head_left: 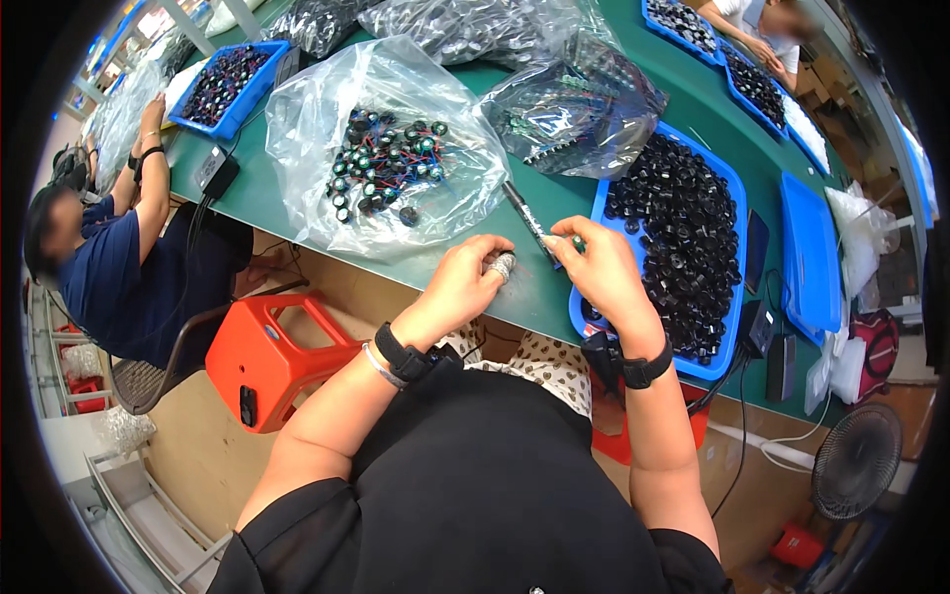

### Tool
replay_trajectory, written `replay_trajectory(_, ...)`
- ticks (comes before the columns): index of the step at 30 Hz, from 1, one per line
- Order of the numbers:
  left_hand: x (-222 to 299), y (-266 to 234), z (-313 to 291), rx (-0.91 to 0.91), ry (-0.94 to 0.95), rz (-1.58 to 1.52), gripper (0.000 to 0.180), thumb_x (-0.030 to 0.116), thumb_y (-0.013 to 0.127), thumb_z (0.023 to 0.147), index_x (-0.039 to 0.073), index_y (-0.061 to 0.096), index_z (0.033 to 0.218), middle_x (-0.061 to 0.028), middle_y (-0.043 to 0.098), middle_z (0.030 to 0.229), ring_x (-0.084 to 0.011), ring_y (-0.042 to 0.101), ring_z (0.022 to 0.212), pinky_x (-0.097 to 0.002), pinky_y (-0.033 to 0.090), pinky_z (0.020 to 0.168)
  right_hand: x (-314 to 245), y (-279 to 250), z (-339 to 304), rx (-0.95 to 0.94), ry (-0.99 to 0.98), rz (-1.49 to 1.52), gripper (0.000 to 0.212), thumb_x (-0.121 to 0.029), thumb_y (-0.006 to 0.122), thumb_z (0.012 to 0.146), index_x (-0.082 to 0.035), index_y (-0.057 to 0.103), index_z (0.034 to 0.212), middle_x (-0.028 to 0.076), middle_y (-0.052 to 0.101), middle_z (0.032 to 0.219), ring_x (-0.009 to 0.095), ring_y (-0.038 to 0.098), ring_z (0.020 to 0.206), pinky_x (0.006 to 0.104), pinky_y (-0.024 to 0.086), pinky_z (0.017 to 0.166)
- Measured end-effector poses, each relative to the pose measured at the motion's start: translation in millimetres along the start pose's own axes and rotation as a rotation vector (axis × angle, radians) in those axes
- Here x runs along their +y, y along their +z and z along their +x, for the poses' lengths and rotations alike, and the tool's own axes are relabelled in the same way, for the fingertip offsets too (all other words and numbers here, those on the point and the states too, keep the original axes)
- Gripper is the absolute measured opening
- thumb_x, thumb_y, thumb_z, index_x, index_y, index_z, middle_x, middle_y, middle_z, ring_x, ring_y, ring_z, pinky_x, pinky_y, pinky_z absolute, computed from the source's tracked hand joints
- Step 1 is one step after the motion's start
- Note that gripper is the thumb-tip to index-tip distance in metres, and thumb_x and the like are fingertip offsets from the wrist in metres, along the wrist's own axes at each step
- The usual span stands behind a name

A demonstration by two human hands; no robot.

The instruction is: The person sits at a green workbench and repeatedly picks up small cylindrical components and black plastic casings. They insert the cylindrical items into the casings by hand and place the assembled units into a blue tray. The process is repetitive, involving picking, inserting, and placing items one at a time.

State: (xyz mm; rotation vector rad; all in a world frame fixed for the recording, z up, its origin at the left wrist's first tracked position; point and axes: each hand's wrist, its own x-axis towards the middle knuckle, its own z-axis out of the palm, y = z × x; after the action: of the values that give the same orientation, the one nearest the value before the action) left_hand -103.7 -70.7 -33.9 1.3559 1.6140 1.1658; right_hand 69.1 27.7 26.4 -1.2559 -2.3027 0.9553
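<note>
My left hand [463, 282] is closed over the front of the green table [426, 259], its fingers curled toward the thumb. A grey, patterned wrap or band [503, 265] shows at the thumb; whatever the fingertips hold is hidden. My right hand [606, 272] pinches a small round part [579, 243] with a green face. Against its fingertips lies a black marker pen [526, 213], slanting away to the upper left. Ahead of my left hand, a clear plastic bag [307, 109] spreads open with several round green-and-black parts [381, 158] and their red and blue wires.
Right of my right hand stands a blue tray [734, 198] of black round caps [683, 238]. Another plastic bag [584, 109] lies beyond the marker. Farther right is a blue tray [811, 257]. A co-worker [129, 247] sits left, near a red stool [262, 356].
</note>
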Motion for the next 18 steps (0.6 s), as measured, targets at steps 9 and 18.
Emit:
replay_trajectory(9, 1, -19, 3, 0.332, 0.179, 0.099, 0.023, 0.002, 0.059, 0.084, 0.0, 0.058, 0.108, -0.0095, 0.06, 0.094, -0.0163, 0.06, 0.083, -0.0283, 0.048, 0.075, 15, -17, -37, 0.277, 0.117, 0.499, 0.017, -0.014, 0.063, 0.091, 0.0, 0.065, 0.101, 0.0, 0.061, 0.084, 0.006, 0.052, 0.076, 0.0212, 0.043, 0.069)
replay_trajectory(18, 20, -86, 75, 0.528, 0.518, 0.646, 0.04, 0.006, 0.07, 0.078, 0.002, 0.059, 0.116, -0.0175, 0.059, 0.118, -0.0336, 0.055, 0.109, -0.0419, 0.042, 0.097, 59, -40, -82, 0.382, 0.176, 0.752, 0.03, -0.013, 0.049, 0.099, -0.002, 0.05, 0.126, 0.007, 0.061, 0.106, 0.007, 0.054, 0.076, 0.0195, 0.043, 0.061)
